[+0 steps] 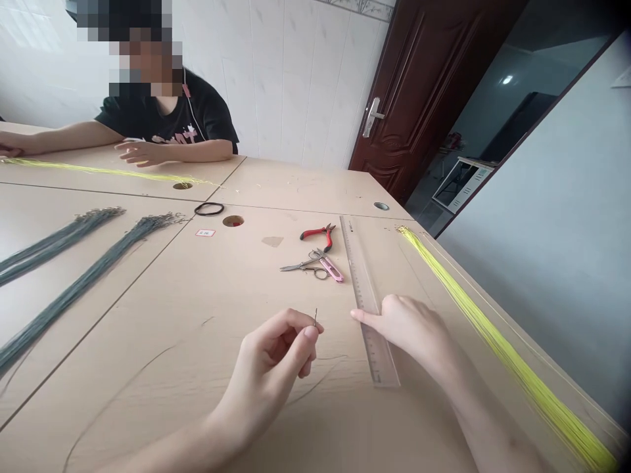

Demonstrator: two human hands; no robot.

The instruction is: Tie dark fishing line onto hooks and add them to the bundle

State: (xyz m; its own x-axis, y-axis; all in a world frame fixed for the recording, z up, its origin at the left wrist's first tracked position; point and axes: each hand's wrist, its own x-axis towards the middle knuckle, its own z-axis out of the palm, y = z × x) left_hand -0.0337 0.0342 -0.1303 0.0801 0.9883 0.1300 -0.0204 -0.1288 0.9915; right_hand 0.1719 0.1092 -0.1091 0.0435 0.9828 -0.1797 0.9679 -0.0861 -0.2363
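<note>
My left hand is closed in a pinch near the middle of the table, its thumb and forefinger on the end of a thin dark cord. A short tip of the cord stands up above the fingers. Part of a thin dark strand shows on the table behind this hand. My right hand is on a clear plastic ruler; the thumb reaches across it to the left edge, and the other fingers curl at its right side, mostly hidden.
Beyond the hands lie red-handled pliers, scissors and a pink thread snipper. Yellow cords run along the right edge, grey-green cords at left. A black loop lies near a table hole. Opposite sits a person.
</note>
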